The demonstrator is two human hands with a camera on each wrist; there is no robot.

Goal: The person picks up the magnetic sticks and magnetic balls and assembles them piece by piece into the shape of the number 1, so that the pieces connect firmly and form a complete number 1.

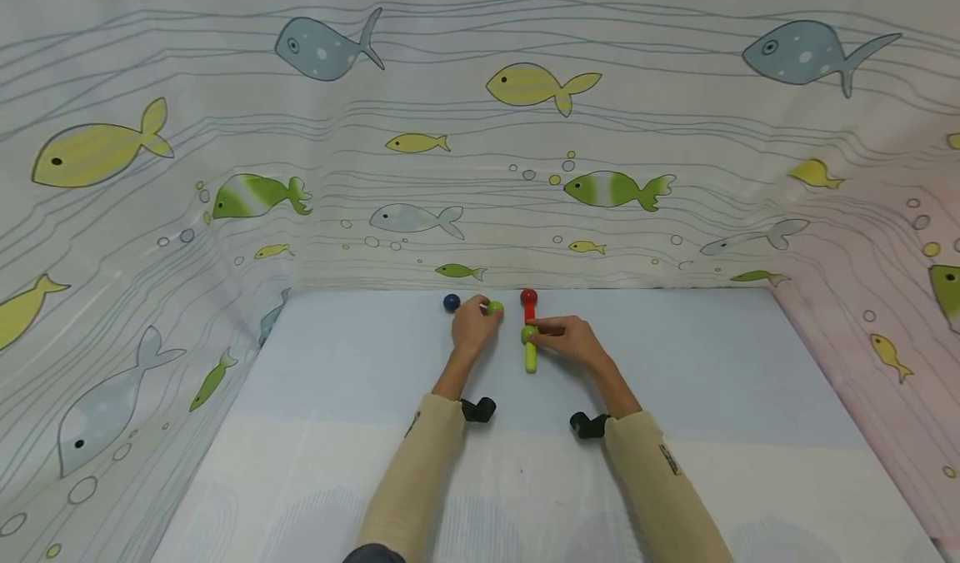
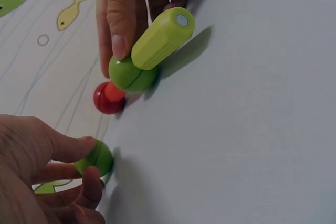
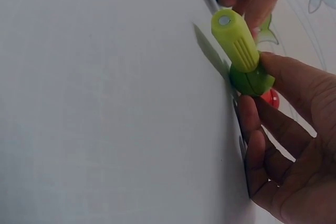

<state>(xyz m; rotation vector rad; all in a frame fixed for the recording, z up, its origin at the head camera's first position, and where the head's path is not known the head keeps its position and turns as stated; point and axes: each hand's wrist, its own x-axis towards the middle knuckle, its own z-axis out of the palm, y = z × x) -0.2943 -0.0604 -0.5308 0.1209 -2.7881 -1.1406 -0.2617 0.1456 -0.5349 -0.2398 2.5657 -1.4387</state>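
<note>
My right hand (image 1: 572,338) pinches a green ball (image 1: 529,335) between thumb and fingertips. That ball sits in a line of joined pieces: a yellow-green rod (image 1: 531,358) points toward me, and a red rod (image 1: 529,311) with a red ball (image 1: 528,296) lies on its far side. In the left wrist view the yellow-green rod (image 2: 164,38) shows a round silvery disc in its free end. To the left, my left hand (image 1: 474,326) holds a second green ball (image 1: 495,306) between thumb and fingers. A dark blue ball (image 1: 452,303) lies just left of that hand.
The pale table (image 1: 360,355) ends at a back wall (image 1: 345,255) covered in fish-patterned sheeting, close behind the balls. Similar sheeting rises at both sides. A small black device (image 1: 480,410) is strapped at the left wrist, and another black device (image 1: 588,425) at the right.
</note>
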